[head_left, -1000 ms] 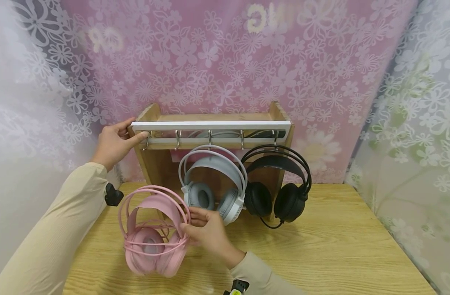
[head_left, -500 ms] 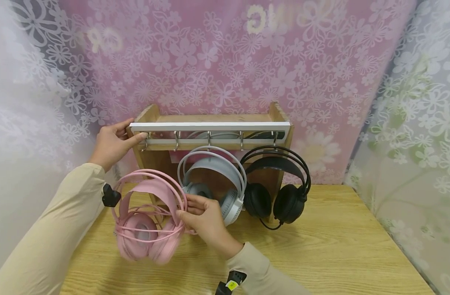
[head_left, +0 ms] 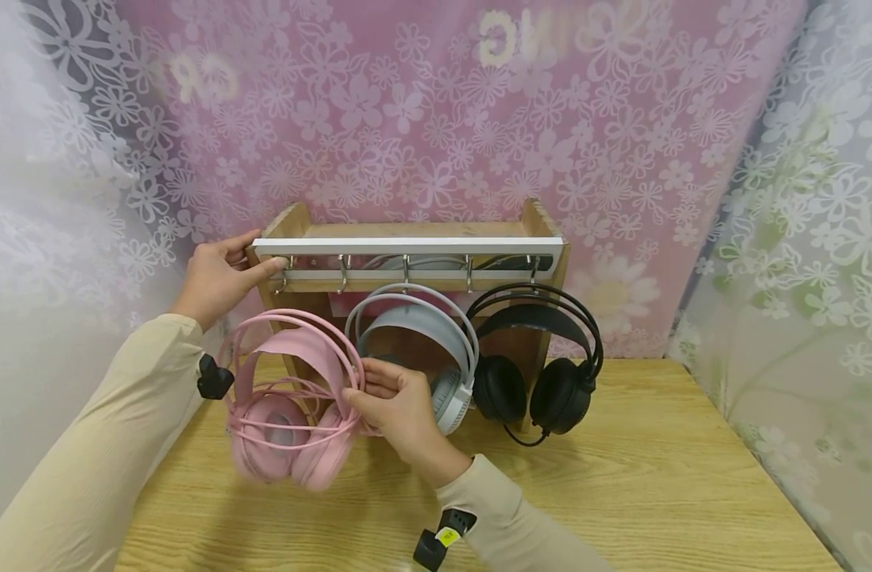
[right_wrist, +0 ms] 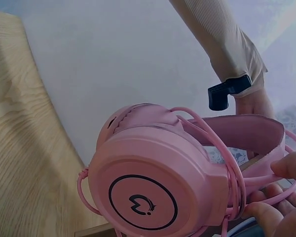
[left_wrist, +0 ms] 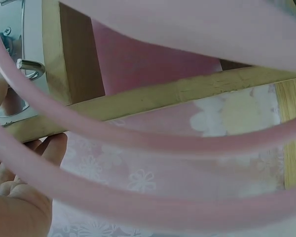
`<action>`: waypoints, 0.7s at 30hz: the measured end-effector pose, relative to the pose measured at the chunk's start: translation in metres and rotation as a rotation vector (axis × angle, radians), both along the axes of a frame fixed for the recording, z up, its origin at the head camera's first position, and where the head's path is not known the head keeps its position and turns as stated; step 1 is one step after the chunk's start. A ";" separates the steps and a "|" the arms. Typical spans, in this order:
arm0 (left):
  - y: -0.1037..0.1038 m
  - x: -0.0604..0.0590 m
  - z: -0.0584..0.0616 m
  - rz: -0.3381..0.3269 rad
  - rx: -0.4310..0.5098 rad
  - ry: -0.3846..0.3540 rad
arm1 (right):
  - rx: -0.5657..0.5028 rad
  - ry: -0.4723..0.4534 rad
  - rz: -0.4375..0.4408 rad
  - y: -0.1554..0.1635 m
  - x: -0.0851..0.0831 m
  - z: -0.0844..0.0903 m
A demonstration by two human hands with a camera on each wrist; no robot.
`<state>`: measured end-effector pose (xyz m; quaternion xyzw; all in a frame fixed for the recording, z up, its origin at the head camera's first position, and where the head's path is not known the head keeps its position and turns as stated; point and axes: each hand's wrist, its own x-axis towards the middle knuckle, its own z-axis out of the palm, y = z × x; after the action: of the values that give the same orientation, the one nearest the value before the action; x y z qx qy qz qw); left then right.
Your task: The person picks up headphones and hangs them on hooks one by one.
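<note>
Pink headphones (head_left: 293, 349) with their cable wound round the ear cups hang in the air before the left end of a wooden rack (head_left: 293, 218). My right hand (head_left: 400, 409) pinches the right side of their headband between thumb and fingers; the right wrist view shows an ear cup (right_wrist: 143, 182) close up. My left hand (head_left: 221, 274) grips the rack's upper left corner, its thumb on the hook rail (head_left: 407, 246) beside the leftmost hook (left_wrist: 32, 68). White headphones (head_left: 414, 318) and black headphones (head_left: 536, 318) hang at the rack's middle and right.
The rack stands on a wooden table (head_left: 622, 477) against a pink flowered backdrop (head_left: 436, 119). Metal hooks (head_left: 343, 272) line the rail. A pale curtain (head_left: 64, 199) closes the left side, another the right.
My right hand has raised the pink headphones, mostly upward and slightly to the left at first. The left hand keeps its hold on the rack corner.
</note>
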<state>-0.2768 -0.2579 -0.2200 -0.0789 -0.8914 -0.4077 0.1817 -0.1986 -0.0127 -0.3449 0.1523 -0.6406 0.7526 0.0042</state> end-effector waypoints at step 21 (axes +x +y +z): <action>-0.003 -0.001 0.005 -0.051 0.036 -0.077 | -0.061 0.014 -0.052 -0.012 -0.017 0.011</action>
<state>-0.2781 -0.2607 -0.2148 -0.0825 -0.8879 -0.4310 0.1380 -0.2160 -0.0252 -0.3341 0.1409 -0.6211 0.7703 0.0330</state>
